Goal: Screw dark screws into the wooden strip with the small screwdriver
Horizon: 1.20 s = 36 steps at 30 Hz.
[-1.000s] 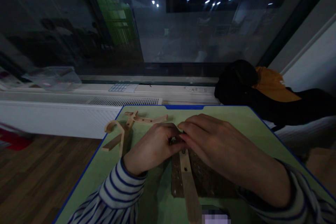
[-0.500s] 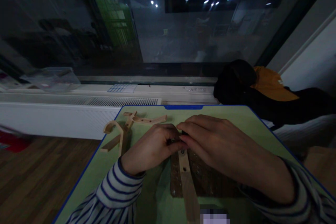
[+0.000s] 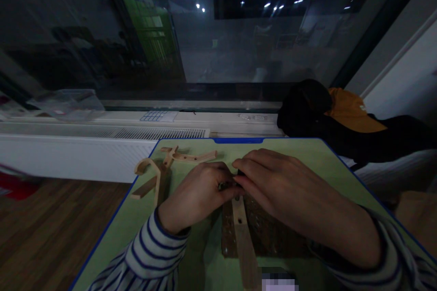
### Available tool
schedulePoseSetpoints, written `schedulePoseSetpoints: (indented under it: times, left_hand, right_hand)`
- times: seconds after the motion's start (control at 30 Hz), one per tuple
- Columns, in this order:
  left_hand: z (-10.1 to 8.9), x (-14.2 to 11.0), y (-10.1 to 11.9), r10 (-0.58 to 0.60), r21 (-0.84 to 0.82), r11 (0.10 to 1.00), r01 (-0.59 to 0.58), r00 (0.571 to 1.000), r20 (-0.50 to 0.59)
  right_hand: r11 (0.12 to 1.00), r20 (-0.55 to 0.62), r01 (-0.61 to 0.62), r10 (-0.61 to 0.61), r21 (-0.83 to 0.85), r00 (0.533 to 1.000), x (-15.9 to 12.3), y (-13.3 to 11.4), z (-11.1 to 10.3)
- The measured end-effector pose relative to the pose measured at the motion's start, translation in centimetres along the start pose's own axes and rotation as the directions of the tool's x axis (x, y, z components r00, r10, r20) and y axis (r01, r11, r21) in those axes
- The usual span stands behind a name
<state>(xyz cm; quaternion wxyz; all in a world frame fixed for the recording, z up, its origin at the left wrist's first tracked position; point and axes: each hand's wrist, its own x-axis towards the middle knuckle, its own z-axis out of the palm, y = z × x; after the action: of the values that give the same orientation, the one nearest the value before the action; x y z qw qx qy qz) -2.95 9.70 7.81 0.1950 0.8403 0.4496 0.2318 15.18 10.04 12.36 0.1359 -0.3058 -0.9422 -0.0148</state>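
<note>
My left hand (image 3: 201, 193) and my right hand (image 3: 283, 186) meet at the upper end of a light wooden strip (image 3: 246, 248). The strip has drilled holes and lies across a dark brown slab (image 3: 273, 236), its near end reaching past the slab's edge. My left fingers are pinched close to the strip's far end, and what they hold is hidden. Between my right thumb and fingers a small dark bit shows, too little to name. To the left rest wooden parts: a hook-shaped piece (image 3: 158, 186) and a curved bar with holes (image 3: 194, 158).
The green folding table (image 3: 112, 245) has a blue rim. Behind it stand a white radiator (image 3: 75, 154) and a window sill with a clear plastic box (image 3: 68, 104). A black bag or garment (image 3: 303, 109) and an orange cap (image 3: 357, 109) lie at the right.
Both hands stay at the strip's far end, with only slight finger movement. The wooden parts at the left have not moved.
</note>
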Motion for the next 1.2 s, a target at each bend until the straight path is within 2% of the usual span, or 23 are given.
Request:
schedulePoseSetpoints:
  times: [0.27,0.6,0.87,1.03,1.2]
  left_hand:
    - [0.18,0.07,-0.41,0.007,-0.045,0.999,-0.007,1.0,0.005]
    - [0.08,0.07,-0.41,0.036,-0.119,0.993,-0.029,0.998,0.06]
    - [0.06,-0.01,-0.2,-0.032,-0.011,0.999,0.032,0.999,0.039]
    - [0.12,0.04,-0.24,-0.024,-0.024,0.999,0.024,0.999,0.024]
    - [0.16,0.04,-0.41,0.005,-0.064,0.998,-0.004,1.0,0.008]
  right_hand:
    - [0.993,-0.007,0.035,-0.034,0.109,0.999,0.13,0.18,0.01]
    - [0.998,0.039,0.025,-0.027,0.051,0.999,0.02,-0.01,0.12]
    - [1.0,0.035,0.013,-0.014,0.022,0.999,-0.13,0.02,0.3]
    - [1.0,0.007,0.019,-0.02,0.013,1.0,0.04,-0.02,0.13]
    - [0.995,0.008,0.03,-0.031,0.099,0.999,0.09,0.03,-0.03]
